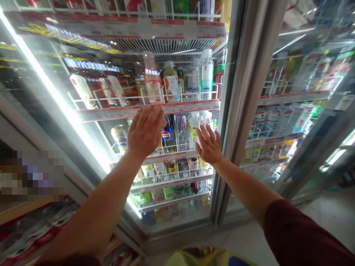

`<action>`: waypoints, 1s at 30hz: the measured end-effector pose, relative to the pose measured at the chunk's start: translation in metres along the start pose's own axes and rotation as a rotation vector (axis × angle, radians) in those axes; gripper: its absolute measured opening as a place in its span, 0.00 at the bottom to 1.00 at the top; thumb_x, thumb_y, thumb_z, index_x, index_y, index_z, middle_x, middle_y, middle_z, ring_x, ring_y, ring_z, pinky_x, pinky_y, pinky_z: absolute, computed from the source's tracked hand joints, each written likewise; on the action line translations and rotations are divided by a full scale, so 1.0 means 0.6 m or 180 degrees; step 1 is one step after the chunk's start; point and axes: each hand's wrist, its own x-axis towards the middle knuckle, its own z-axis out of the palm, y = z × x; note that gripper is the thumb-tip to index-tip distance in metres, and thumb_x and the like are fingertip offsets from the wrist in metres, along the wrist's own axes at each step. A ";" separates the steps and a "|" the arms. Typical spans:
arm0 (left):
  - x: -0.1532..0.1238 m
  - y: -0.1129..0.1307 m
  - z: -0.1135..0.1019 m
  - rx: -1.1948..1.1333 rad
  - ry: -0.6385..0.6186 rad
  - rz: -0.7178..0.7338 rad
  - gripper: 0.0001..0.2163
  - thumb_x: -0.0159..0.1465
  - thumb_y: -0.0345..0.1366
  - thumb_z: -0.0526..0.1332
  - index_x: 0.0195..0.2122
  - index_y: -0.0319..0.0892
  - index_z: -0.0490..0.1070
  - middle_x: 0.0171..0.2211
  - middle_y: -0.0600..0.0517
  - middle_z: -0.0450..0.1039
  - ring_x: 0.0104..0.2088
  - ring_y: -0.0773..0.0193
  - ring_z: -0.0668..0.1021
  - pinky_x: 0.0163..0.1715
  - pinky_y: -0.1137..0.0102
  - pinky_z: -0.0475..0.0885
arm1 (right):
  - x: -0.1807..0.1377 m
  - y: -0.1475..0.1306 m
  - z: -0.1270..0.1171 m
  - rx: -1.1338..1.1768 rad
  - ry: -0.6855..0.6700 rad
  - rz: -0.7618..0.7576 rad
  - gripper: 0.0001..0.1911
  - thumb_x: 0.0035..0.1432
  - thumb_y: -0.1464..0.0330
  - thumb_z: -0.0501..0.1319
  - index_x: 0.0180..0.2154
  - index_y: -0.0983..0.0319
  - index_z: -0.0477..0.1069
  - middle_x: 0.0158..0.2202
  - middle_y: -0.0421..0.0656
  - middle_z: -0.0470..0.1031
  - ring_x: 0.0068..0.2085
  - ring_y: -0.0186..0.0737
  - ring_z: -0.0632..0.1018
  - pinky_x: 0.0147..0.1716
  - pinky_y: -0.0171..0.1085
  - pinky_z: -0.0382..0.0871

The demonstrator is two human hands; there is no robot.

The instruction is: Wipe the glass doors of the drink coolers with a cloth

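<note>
My left hand (145,129) is raised with its fingers stretched out, flat before the lit shelves of a drinks cooler (155,48). My right hand (209,144) is open too, fingers spread, close to the cooler's right door frame (235,122). Neither hand holds anything. Behind my left hand stands a blue-labelled bottle (167,133); clear water bottles (194,123) stand just above my right hand. On the shelf above are a tea bottle (171,83) and a pale pink bottle (152,79).
The cooler's glass door (41,96) is swung open at the left, showing reflections. A second cooler (299,92) with a shut glass door stands at the right. Lower wire shelves (172,179) hold cups and small packs. Packaged goods (33,229) lie at bottom left.
</note>
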 end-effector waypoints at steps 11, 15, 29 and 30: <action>0.043 0.025 0.012 0.0044 -0.0236 0.0211 0.25 0.77 0.38 0.55 0.74 0.45 0.63 0.74 0.46 0.65 0.78 0.50 0.61 0.79 0.46 0.58 | 0.183 0.062 -0.004 0.0103 -0.0087 0.0650 0.35 0.79 0.59 0.39 0.80 0.63 0.44 0.80 0.53 0.56 0.80 0.55 0.55 0.76 0.62 0.56; 0.102 -0.014 -0.015 0.0021 0.0192 -0.0404 0.26 0.78 0.41 0.52 0.76 0.44 0.59 0.77 0.48 0.57 0.79 0.51 0.56 0.80 0.43 0.50 | 0.172 0.060 0.003 0.0162 -0.0176 0.0691 0.35 0.79 0.57 0.37 0.81 0.61 0.42 0.80 0.52 0.55 0.81 0.54 0.53 0.77 0.63 0.53; 0.088 -0.009 -0.011 0.0144 0.0398 -0.0480 0.27 0.77 0.39 0.52 0.77 0.46 0.58 0.78 0.50 0.55 0.79 0.49 0.56 0.79 0.41 0.54 | 0.175 0.054 -0.013 0.0231 -0.0227 0.0708 0.36 0.79 0.61 0.40 0.81 0.57 0.34 0.80 0.49 0.55 0.81 0.58 0.52 0.76 0.67 0.53; 0.078 -0.014 -0.013 0.0178 0.0571 -0.0704 0.27 0.78 0.40 0.51 0.77 0.44 0.57 0.79 0.49 0.53 0.79 0.47 0.54 0.78 0.39 0.54 | 0.175 0.053 -0.014 0.0208 -0.0240 0.0706 0.36 0.79 0.61 0.40 0.81 0.57 0.33 0.80 0.49 0.54 0.81 0.58 0.52 0.77 0.67 0.53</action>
